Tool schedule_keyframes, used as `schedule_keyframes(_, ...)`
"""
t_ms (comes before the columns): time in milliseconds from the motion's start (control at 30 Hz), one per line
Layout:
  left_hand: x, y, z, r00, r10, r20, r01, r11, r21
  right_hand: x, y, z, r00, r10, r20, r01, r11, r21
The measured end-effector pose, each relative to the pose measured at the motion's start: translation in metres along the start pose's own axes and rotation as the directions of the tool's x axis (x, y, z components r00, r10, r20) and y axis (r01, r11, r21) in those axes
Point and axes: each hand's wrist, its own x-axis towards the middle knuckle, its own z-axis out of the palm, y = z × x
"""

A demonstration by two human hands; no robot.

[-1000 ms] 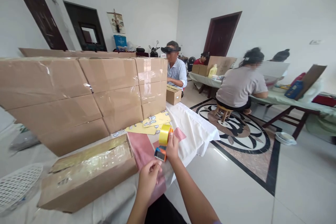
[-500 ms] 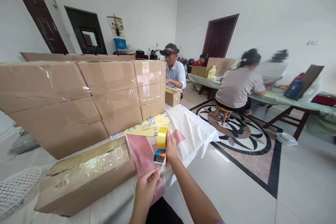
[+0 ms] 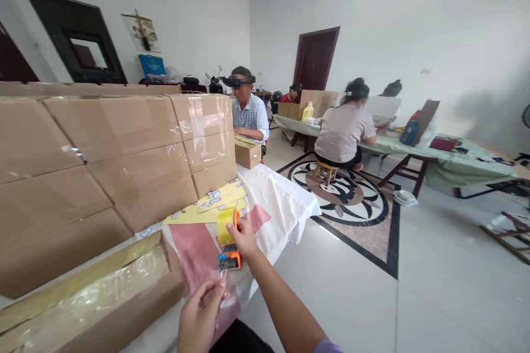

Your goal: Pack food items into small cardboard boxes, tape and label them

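Note:
My right hand grips a tape dispenser, orange and blue with a roll of yellowish tape on it. Below it, my left hand pinches the clear tape end, which runs up to the dispenser's cutter. Both hands are above the near edge of the cloth-covered table. To the left lies a long cardboard box with shiny tape along its top; neither hand touches it.
Stacked, taped cardboard boxes form a wall at the left. Yellow printed sheets lie before them. A person in a light blue shirt sits beyond, by a small box. Another person sits on a stool at a green-covered table.
My view has swung to the right, so the table and boxes appear farther left. My hands still hold the dispenser and the tape end.

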Motion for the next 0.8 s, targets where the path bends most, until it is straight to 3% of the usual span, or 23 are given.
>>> schedule_keyframes(100, 0.008, 0.002, -0.017, 0.996, -0.063, 0.071, 0.054, 0.991, 0.126, -0.001, -0.001, 0.0, 1.0, 0.0, 0.014, 0.0, 1.0, -0.011)
schedule_keyframes(267, 0.022, -0.002, -0.04, 0.989, -0.077, 0.127, 0.025, 0.929, 0.369, -0.004, 0.0, -0.002, 0.999, 0.039, 0.033, -0.038, 0.999, -0.022)
schedule_keyframes(533, -0.001, 0.001, -0.022, 0.99, -0.045, 0.132, 0.017, 0.979, 0.203, -0.008, 0.005, 0.002, 0.98, 0.137, 0.146, -0.15, 0.985, 0.087)
schedule_keyframes(800, 0.009, -0.011, -0.031, 0.97, -0.122, 0.209, 0.074, 0.973, 0.22, -0.013, 0.002, 0.008, 0.982, 0.15, 0.118, -0.168, 0.973, 0.156)
